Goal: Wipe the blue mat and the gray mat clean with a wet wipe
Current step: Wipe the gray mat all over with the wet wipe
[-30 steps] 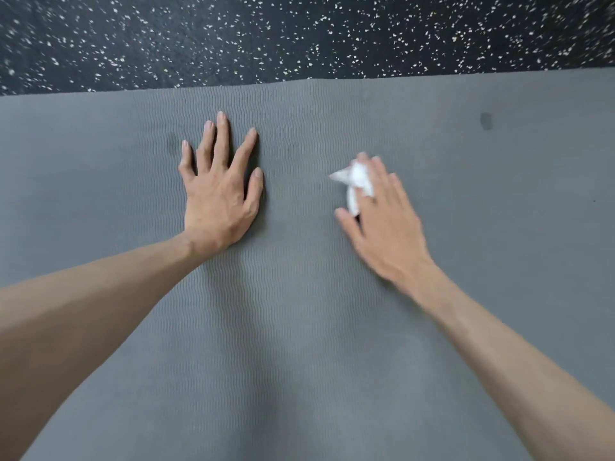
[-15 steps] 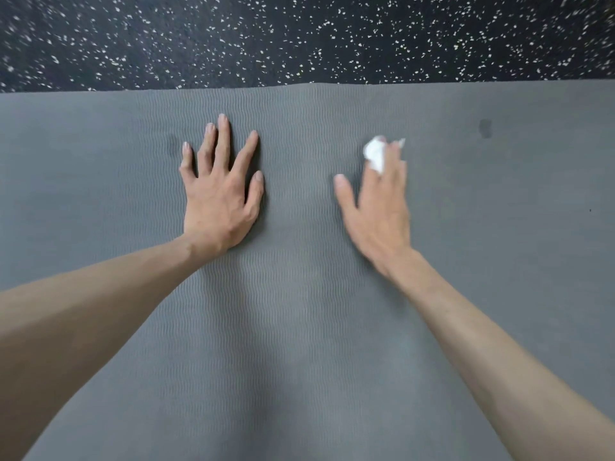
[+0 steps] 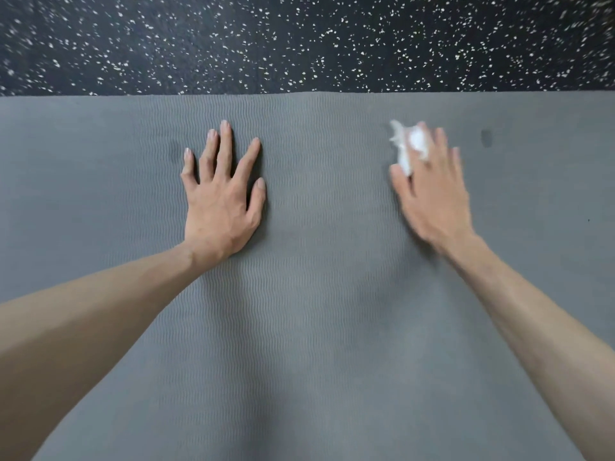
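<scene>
The gray mat [image 3: 316,327] with a fine wavy texture fills most of the view. My left hand [image 3: 221,201] rests flat on it left of the middle, fingers spread and straight. My right hand [image 3: 432,201], blurred by motion, presses a crumpled white wet wipe [image 3: 407,151] onto the mat under its straight fingers; part of the wipe sticks out past the index finger and thumb. A dark spot [image 3: 486,138] marks the mat just right of those fingertips. The blue mat is out of view.
Black rubber floor with white speckles [image 3: 299,44] lies beyond the mat's far edge. A faint darker smudge [image 3: 174,149] shows on the mat left of my left hand.
My right hand has slid the wipe to the right and slightly away from me across the gray mat, nearer the dark spot. My left hand has stayed flat in place.
</scene>
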